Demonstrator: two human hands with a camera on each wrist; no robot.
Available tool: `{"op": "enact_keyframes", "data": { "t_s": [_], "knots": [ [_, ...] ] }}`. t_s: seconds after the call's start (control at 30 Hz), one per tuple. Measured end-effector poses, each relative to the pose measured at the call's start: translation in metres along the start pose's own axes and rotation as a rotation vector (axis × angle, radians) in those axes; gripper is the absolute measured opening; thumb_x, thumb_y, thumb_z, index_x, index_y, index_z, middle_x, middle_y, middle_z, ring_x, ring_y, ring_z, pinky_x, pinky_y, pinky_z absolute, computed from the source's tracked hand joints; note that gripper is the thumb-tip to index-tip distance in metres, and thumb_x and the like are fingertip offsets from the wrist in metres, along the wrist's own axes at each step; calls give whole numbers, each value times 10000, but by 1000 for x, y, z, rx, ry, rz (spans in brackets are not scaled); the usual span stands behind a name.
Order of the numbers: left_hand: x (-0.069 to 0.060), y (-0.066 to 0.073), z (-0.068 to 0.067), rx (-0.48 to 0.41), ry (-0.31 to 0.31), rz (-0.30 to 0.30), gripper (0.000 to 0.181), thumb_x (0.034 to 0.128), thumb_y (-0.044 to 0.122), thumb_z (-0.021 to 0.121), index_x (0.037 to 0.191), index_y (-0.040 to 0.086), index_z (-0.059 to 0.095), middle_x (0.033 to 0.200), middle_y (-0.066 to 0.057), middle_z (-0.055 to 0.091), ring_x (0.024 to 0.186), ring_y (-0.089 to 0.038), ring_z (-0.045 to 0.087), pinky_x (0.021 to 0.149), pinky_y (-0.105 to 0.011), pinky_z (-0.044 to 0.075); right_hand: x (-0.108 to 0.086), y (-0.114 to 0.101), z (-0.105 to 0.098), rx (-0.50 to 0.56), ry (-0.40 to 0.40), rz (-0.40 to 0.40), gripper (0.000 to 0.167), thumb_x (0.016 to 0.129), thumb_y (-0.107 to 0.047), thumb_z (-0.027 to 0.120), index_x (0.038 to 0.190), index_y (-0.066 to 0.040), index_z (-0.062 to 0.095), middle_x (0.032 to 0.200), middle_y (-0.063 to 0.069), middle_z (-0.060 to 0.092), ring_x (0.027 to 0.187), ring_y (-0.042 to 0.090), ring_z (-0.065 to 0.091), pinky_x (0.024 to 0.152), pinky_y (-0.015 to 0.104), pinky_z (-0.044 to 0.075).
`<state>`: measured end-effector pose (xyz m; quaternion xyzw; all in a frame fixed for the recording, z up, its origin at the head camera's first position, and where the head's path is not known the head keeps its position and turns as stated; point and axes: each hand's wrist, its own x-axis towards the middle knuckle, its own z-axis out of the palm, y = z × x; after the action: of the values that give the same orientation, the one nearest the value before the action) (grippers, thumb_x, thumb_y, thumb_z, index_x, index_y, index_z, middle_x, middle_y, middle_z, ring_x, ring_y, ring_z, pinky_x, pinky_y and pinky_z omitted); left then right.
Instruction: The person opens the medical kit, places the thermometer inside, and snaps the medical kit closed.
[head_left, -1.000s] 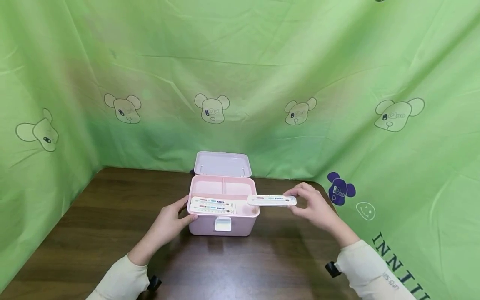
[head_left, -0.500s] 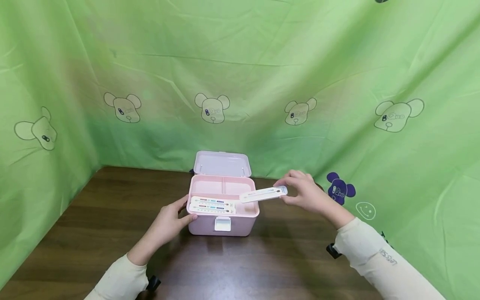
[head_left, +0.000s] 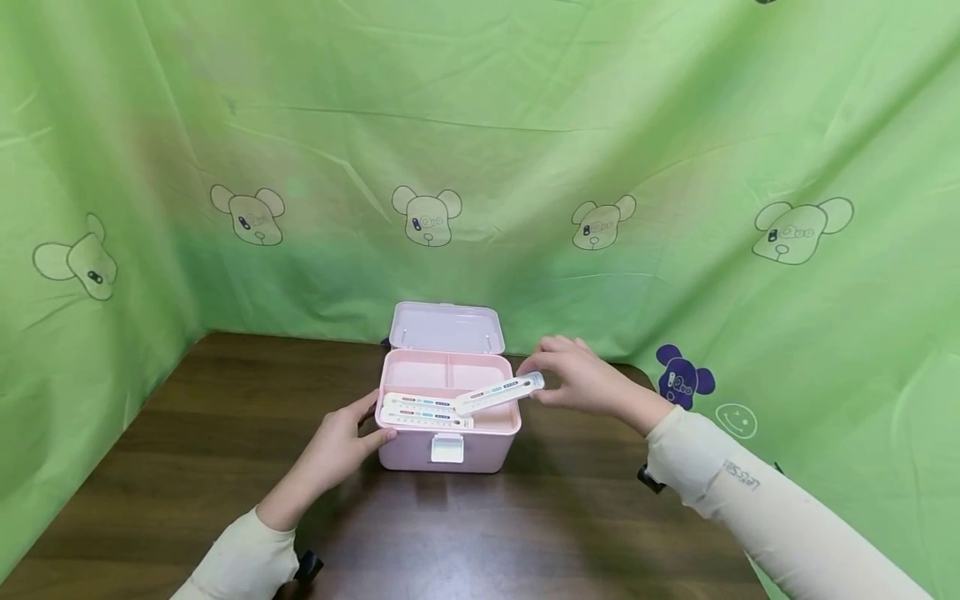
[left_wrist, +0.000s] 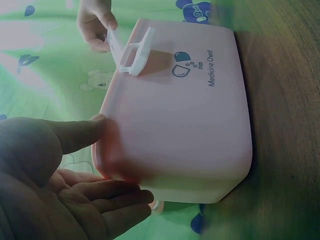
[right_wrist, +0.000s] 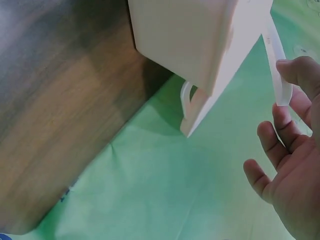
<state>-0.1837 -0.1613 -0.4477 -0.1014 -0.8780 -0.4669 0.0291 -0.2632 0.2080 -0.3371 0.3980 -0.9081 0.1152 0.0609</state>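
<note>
A pink box (head_left: 442, 450) stands with its lid raised; two thermometer-like white strips (head_left: 420, 402) lie at the left of its front compartment. The left hand (head_left: 335, 450) holds the box's left front corner, thumb on the front rim and fingers along the side, as the left wrist view also shows on the box (left_wrist: 175, 115). Between thumb and fingertips, the right hand (head_left: 581, 379) pinches the right end of another white strip (head_left: 498, 393). This strip tilts, its left end low over the strips in the box. In the right wrist view the strip (right_wrist: 275, 60) is pinched, the other fingers loosely bent.
The raised lid (head_left: 447, 327) leans back behind the box, near the green curtain (head_left: 480, 167). Two divided compartments (head_left: 412, 372) lie along the box's back. A white latch (head_left: 447, 448) hangs on its front. The brown table (head_left: 225, 400) extends around the box.
The right hand has moved left with its strip, which was level and is now tilted, left end lower and over the box's strips. The left hand has stayed at the corner.
</note>
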Motion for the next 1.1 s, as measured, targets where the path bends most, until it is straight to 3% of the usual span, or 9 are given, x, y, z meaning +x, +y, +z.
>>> {"op": "enact_keyframes", "data": {
  "t_s": [0.27,0.5,0.73,1.1],
  "knots": [
    [-1,0,1,-12,-2,11,724,924,197,782,1537,12,444,1428,-170,611,1332,-369,569,1080,-519,484,12,2,-5,-62,-45,-4,301,800,-233,853,1091,-217,775,1011,-73,622,985,150,534,871,363,345],
    [-1,1,1,-10,2,12,723,923,189,780,1536,8,443,1437,-176,601,1330,-371,570,1075,-521,487,22,7,-14,-35,-185,-80,317,812,-224,857,1116,-212,768,976,-93,604,973,140,524,861,374,343],
    [-3,1,0,4,0,19,717,928,188,774,1534,-4,441,1417,-185,615,1320,-373,578,1074,-522,488,33,9,-23,-58,-300,-47,317,805,-153,831,1102,-238,763,1004,-110,610,988,130,542,831,365,328],
    [-2,2,-1,-8,0,5,711,931,185,770,1535,5,443,1419,-180,616,1327,-374,573,1084,-526,478,52,-4,-28,-78,-388,-63,323,788,-137,828,1091,-227,760,980,-96,621,999,177,567,858,375,309]
  ]
}}
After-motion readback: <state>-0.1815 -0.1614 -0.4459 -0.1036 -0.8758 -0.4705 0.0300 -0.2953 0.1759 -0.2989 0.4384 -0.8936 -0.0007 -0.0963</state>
